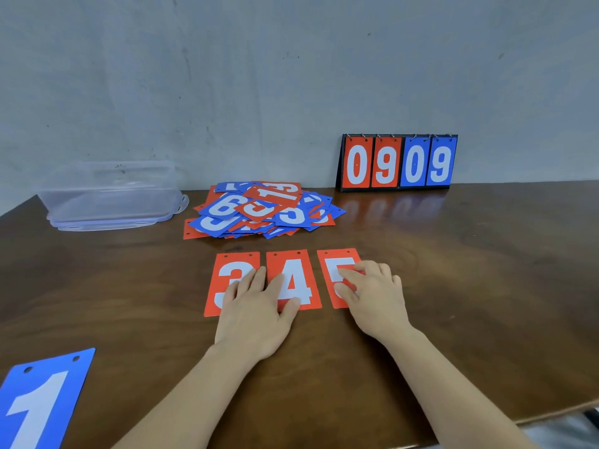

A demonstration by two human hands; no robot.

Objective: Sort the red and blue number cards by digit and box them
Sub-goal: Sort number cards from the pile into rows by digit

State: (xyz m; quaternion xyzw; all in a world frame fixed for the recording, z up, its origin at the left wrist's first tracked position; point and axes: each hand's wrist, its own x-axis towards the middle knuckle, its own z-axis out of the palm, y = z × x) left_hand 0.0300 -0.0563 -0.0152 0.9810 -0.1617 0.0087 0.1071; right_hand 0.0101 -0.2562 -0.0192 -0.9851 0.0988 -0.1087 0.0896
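My left hand (259, 306) lies flat with straight fingers, covering part of the red rectangular card numbered 3 (227, 270) and of the red 4 card (293, 270) at centre frame. My right hand (372, 296) presses loosely extended fingers on the red 5 card (337, 257), hiding most of its digit. The blue 1 card (39, 403) is cut off at lower left. Above the row, the mixed red and blue card pile (262, 209) overlaps, so few digits read. The clear plastic box (110, 196) sits hazy at upper left and a flip scoreboard showing 0909 (398, 162) at upper right, on the brown wooden table (470, 270).

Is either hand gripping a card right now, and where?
Neither. The left hand lies flat across the red 3 card and red 4 card; the right hand presses on the red 5 card.
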